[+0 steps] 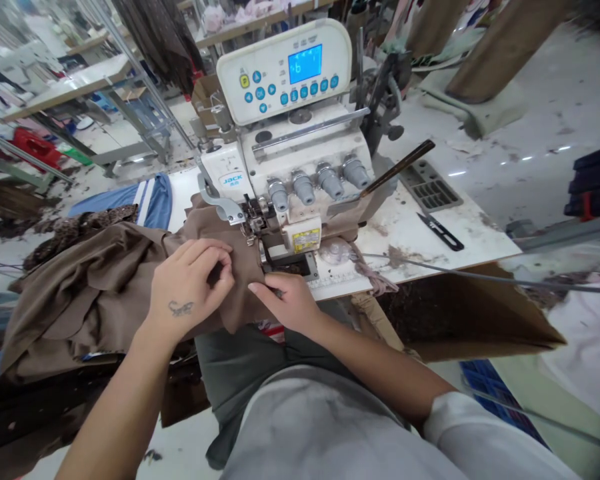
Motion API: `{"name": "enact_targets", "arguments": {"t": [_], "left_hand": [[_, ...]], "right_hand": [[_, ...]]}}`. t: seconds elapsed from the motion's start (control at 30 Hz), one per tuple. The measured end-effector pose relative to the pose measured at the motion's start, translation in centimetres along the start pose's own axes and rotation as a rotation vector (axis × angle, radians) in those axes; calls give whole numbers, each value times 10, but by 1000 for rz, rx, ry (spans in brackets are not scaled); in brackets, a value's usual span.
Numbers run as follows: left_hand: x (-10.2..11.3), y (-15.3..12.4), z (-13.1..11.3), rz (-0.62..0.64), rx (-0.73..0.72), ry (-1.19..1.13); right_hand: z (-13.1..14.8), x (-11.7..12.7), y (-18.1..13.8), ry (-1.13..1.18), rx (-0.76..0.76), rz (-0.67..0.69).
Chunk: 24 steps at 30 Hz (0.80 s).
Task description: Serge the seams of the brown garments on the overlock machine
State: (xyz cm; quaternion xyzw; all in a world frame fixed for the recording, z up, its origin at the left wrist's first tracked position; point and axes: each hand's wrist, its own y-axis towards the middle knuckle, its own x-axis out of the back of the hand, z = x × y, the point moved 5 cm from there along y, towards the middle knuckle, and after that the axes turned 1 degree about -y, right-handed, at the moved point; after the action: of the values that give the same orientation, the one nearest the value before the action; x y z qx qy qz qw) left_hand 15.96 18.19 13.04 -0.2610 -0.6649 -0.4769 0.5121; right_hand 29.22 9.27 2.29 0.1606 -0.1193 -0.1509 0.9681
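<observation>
Brown fabric (pixel 115 287) spreads over the left of the machine table, its right edge by the needle area of a white overlock sewing machine (pixel 300 143). My left hand (pixel 193 283) lies on this fabric, thumb and index finger pinched together near the presser foot (pixel 250 233). Just below the needle plate, my right hand (pixel 290 300) pinches the fabric's edge between thumb and fingers. The fingertips of both hands are partly hidden. Part of the fabric hangs down toward my lap.
Thread snips (pixel 440 231) and a grey compartment tray (pixel 430 187) are on the table's right side. A brown-handled tool (pixel 397 167) leans across the machine front. Blue striped fabric (pixel 153 200) lies behind the brown cloth. A cardboard box (pixel 480 313) stands below the right edge.
</observation>
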Motion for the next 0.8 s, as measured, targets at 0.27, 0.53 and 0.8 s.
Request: {"name": "enact_targets", "arguments": {"t": [0.27, 0.53, 0.8], "left_hand": [[0, 12, -17, 94, -140, 351], [1, 4, -14, 61, -161, 346], [-16, -20, -30, 20, -154, 74]], "right_hand": [[-2, -2, -2, -35, -1, 37], [-2, -3, -7, -77, -19, 49], [-13, -5, -22, -38, -92, 38]]}}
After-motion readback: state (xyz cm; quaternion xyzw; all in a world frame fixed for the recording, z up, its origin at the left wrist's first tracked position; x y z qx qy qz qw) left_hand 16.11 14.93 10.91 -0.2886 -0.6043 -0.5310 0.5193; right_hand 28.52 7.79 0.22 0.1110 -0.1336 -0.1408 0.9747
